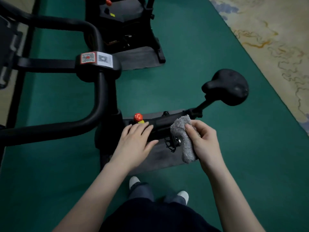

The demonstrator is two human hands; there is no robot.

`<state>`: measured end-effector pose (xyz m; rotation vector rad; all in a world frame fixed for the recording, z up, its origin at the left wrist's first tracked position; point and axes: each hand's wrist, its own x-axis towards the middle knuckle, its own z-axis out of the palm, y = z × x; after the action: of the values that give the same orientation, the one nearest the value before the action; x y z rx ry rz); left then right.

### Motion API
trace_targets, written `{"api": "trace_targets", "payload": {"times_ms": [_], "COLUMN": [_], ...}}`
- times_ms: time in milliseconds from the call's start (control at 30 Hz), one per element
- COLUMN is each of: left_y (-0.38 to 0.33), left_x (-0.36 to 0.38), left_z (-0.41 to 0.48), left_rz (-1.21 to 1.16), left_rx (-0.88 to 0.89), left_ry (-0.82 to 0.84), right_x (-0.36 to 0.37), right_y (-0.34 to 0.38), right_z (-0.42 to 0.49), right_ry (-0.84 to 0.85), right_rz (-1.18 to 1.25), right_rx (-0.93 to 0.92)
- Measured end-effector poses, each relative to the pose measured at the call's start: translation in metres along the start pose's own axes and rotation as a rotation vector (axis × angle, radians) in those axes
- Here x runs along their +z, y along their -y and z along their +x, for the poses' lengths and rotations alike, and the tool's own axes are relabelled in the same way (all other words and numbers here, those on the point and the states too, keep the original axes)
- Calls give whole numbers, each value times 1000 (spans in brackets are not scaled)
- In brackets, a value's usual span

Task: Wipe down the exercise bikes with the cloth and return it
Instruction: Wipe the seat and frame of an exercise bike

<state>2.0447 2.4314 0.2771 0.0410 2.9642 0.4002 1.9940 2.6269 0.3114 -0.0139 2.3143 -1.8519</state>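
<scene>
Green flooring (200, 47) runs under both machines, with a pale patterned carpet (267, 30) at the right edge of the head view. We see the near exercise bike (160, 124) standing on a grey mat (157, 158), its saddle (227, 87) at the right end of the frame and a red knob (138, 117) towards the left end. Our left hand (135, 141) lies flat on the frame, fingers straight and slightly spread, just below that knob. Our right hand (204, 141) grips the bunched grey cloth (185, 141) against the frame near the seat-post end. We judge two risks: the cloth's hanging tail could catch on the pedal (173, 143) just beside it, and the bracing hand could nudge the knob. A second bike (123, 22) stands at the top edge.
</scene>
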Motion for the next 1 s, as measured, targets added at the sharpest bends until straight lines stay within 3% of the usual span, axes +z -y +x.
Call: {"api": "trace_targets", "payload": {"times_ms": [300,600,1000], "left_y": [-80,-209,-258], "left_x": [65,124,129], "left_z": [11,36,95], "left_rz": [-19,18,81], "left_rx": [-66,89,119], "left_ry": [181,215,225], "right_x": [-130,-265,-334], "right_y": [-52,-90,-104], "right_z": [-41,-79,-34], "right_ry": [-143,-286,-329], "right_rz": [18,20,97], "right_rx": [78,96,128]}}
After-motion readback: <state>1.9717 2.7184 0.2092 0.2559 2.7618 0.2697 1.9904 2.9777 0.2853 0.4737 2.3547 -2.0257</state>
